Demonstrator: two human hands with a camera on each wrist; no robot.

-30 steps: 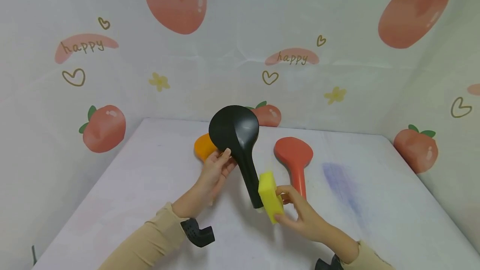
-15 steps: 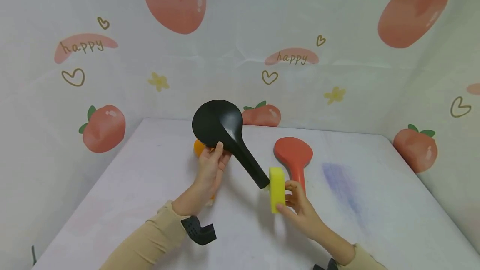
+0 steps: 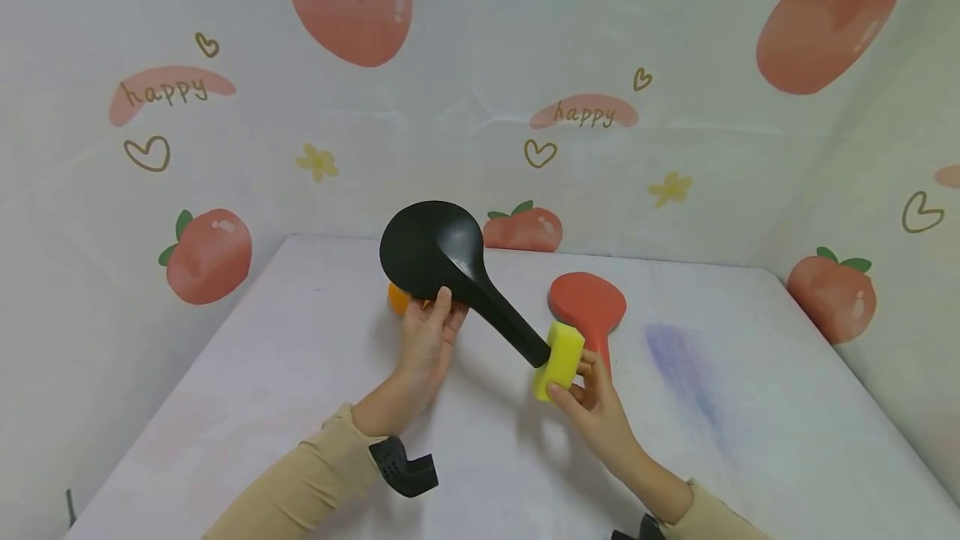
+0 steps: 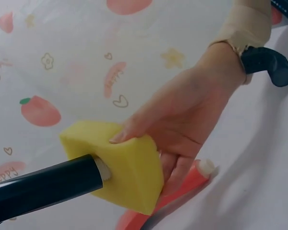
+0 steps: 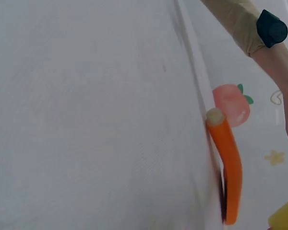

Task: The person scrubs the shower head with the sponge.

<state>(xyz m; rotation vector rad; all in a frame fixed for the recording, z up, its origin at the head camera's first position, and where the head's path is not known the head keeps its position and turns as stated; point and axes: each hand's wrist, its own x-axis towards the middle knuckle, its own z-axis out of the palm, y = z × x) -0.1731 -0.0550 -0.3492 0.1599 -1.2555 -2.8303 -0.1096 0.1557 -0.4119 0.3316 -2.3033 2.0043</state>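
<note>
Black rice paddle (image 3: 450, 269) looks light, stiff and slick: your left hand (image 3: 429, 338) pinches its neck while your right hand (image 3: 592, 398) grips the soft yellow sponge (image 3: 558, 350) against its handle tip.

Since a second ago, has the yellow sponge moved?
Yes. The yellow sponge, held by the right hand, has risen and shifted right, now overlapping the red spoon's handle at the black spoon's handle end.

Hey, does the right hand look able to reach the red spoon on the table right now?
Probably yes, but not freely: the right hand sits just in front of the red spoon, with nothing between them, yet its fingers are occupied pinching the yellow sponge against the black spoon.
</note>
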